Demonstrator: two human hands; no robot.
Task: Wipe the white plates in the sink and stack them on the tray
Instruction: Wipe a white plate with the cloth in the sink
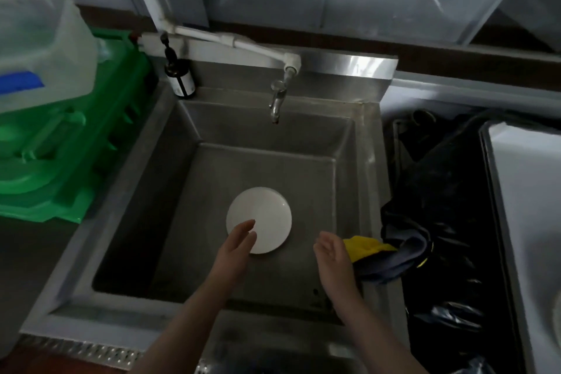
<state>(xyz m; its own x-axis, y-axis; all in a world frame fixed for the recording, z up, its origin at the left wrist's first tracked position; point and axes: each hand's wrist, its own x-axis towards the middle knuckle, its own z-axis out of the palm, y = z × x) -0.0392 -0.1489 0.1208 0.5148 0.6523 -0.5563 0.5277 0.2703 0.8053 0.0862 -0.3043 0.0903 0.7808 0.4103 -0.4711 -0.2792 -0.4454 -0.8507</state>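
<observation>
- Head view showed a deep, square stainless-steel sink (340, 143) filling the middle of the picture, its rim running out toward 3 and 9 o'clock.
- Black crumpled plastic bag (449, 197) lay just beside the sink rim at 3 o'clock, with a white flat-rimmed tray (528, 191) beyond it at the right edge.
- Green moulded plastic crate (76, 167) stood at 9 o'clock of the sink, and a translucent plastic tub (42, 48) sat on top of it toward 10 o'clock.
- White plastic water pipe (243, 45) ran along the back rim at 12 o'clock and ended in a small metal tap (277, 100) hanging over the basin.
- Stack of round white plates (267, 215) rested on the sink floor, a little toward 6 o'clock of the basin's centre; how many there were could not be told.
- Dark grey cloth with a yellow patch (385, 255) draped over the sink's rim at 4 o'clock of the plates.
- Left hand (236, 249) reached in from 6 o'clock, fingers straight and close together, their tips over the near edge of the plates; touching or not could not be told.
- Right hand (334, 255) hovered at 3 o'clock of the plates, fingers loosely spread, holding nothing, just beside the cloth.
- Small dark bottle with a white label (181, 82) stood on the back rim at 11 o'clock.
</observation>
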